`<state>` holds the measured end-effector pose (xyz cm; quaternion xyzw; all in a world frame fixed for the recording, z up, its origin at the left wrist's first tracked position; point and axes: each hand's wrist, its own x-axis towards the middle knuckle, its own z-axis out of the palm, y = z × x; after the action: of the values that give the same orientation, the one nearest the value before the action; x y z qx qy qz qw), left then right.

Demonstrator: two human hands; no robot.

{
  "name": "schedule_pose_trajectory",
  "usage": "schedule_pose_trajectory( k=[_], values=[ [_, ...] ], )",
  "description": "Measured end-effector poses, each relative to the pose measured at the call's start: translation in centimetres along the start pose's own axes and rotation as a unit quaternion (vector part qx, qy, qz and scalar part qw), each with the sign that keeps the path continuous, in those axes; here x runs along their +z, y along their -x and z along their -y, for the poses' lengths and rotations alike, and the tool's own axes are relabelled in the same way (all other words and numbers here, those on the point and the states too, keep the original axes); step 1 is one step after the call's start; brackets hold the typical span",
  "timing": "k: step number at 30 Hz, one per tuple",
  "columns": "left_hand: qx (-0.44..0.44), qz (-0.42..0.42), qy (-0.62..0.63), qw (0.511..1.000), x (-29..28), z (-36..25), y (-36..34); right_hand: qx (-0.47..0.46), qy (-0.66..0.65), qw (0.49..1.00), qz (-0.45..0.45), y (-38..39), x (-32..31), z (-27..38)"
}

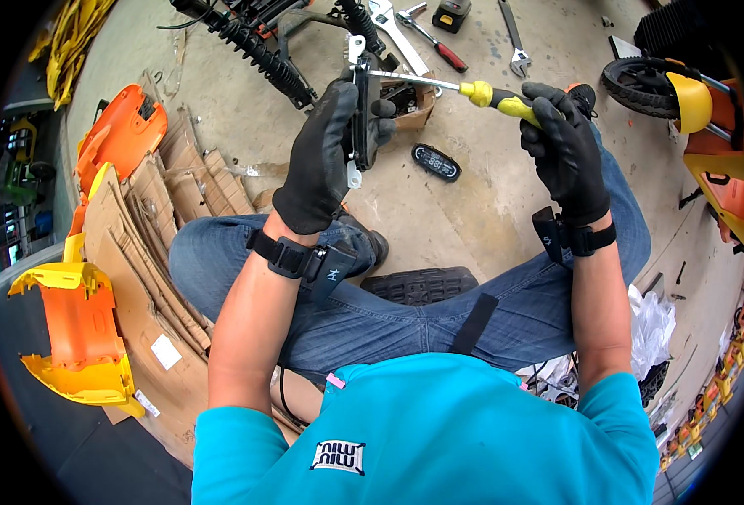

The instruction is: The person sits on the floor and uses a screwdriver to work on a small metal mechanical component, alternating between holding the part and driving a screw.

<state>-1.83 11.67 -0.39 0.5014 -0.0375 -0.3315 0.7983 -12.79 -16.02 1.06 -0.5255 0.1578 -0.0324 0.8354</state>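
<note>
In a black glove, my left hand (321, 151) is closed around a narrow black part (361, 118) with pale metal tabs at both ends, held upright. My right hand (567, 151), gloved too, grips the end of a screwdriver (494, 98) with a yellow and dark handle. The screwdriver's long shaft points left, and its tip meets the upper side of the black part. Which screw or hole it touches is too small to tell. On the floor below, between both hands, lies a black oval display unit (436, 162).
Behind the hands stand a cardboard box (414, 105) of small parts and black coil shock absorbers (262, 59). Wrenches (515, 42) and a ratchet (439, 42) lie farther off. Flattened cardboard (136, 252) and orange-yellow panels (77, 328) fill the left; a wheel (641, 88) is at right.
</note>
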Motion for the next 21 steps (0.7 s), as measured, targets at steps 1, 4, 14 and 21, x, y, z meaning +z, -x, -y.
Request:
schedule_pose_trajectory(
  k=[1,4,14,21],
  values=[
    [0.002,-0.001,-0.010,1.000,0.06,-0.07,0.09,0.000,0.001,1.000,-0.005,-0.05,-0.02,-0.03],
    [-0.002,0.000,-0.025,1.000,-0.01,-0.17,0.15,0.004,-0.001,1.000,-0.014,-0.20,-0.02,-0.12],
    [0.002,-0.009,-0.053,0.999,0.56,-0.29,0.31,0.015,0.004,1.000,0.003,-0.28,-0.18,-0.49],
    [0.023,0.016,-0.055,0.998,-0.05,-0.16,0.17,0.049,0.033,0.998,0.007,-0.01,0.32,0.29]
  ],
)
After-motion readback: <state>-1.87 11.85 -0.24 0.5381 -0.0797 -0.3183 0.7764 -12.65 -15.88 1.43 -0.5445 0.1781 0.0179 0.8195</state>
